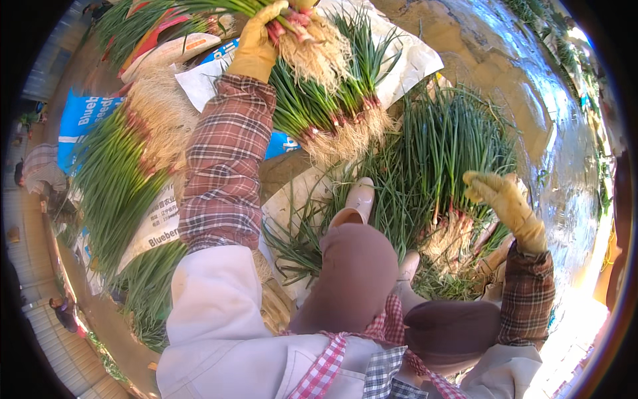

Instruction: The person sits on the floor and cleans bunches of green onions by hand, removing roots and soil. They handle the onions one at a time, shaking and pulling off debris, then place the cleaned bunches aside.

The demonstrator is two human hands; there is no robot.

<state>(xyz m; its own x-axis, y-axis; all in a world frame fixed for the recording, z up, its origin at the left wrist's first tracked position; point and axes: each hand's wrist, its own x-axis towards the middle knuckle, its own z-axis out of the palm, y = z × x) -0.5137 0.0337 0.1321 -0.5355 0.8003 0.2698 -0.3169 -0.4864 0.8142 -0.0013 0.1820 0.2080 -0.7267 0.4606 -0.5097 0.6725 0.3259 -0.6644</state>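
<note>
At the top of the view my left hand [254,47], in a yellow glove, grips a bunch of spring onions [315,50] by the reddish lower stems. Pale roots hang down from the bunch, and its leaves run out to the upper left. Just below it, several spring onion bunches [344,117] lie in a row on a white sack [413,62]. My right hand [508,207], also gloved, is held over the right edge of a larger spring onion heap [443,144]. Its fingers are slightly apart with nothing visible in them.
A thick spring onion stack [114,179] lies left of my left sleeve, over printed sacks [82,124]. My boots [360,197] stand among loose leaves on a pale sheet [289,209]. Wet plastic film [523,95] covers ground at right. Another person [42,167] bends at far left.
</note>
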